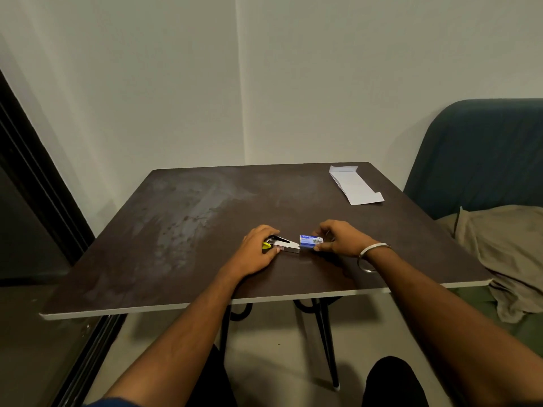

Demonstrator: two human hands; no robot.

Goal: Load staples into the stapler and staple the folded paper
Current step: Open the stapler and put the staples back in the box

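Note:
A small stapler (283, 245) with a silver body, black top and a yellow-green part lies on the dark brown table (182, 218), near the front middle. My left hand (258, 251) covers its rear end and grips it. Just right of the stapler's tip sits a small blue staple box (311, 240), pinched between the thumb and fingers of my right hand (338, 239). A metal bangle (370, 257) circles that wrist. The folded white paper (354, 185) lies flat at the table's far right corner, well away from both hands.
The table stands in a room corner with white walls behind. A dark blue sofa (482, 154) with a beige cloth (505, 251) is close on the right. A dark door frame (32, 183) runs along the left. Black table legs (326, 342) show below the front edge.

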